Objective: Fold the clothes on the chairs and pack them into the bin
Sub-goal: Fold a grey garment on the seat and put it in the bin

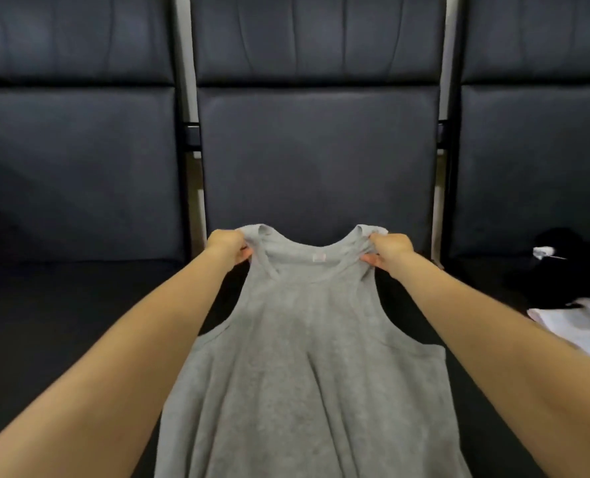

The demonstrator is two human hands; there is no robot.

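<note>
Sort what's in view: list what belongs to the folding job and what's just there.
Job:
grey tank top, held by left hand and right hand
black garment
white garment

Just there:
chairs

The hem of the grey tank top (307, 357) is cut off by the bottom edge. Right of the tank top, a black garment (549, 270) is lost in shadow, its shape unreadable, and a white garment (576, 329) is blurred and clipped by the right edge. Fingers (373, 260) are largely hidden behind the straps.
</note>
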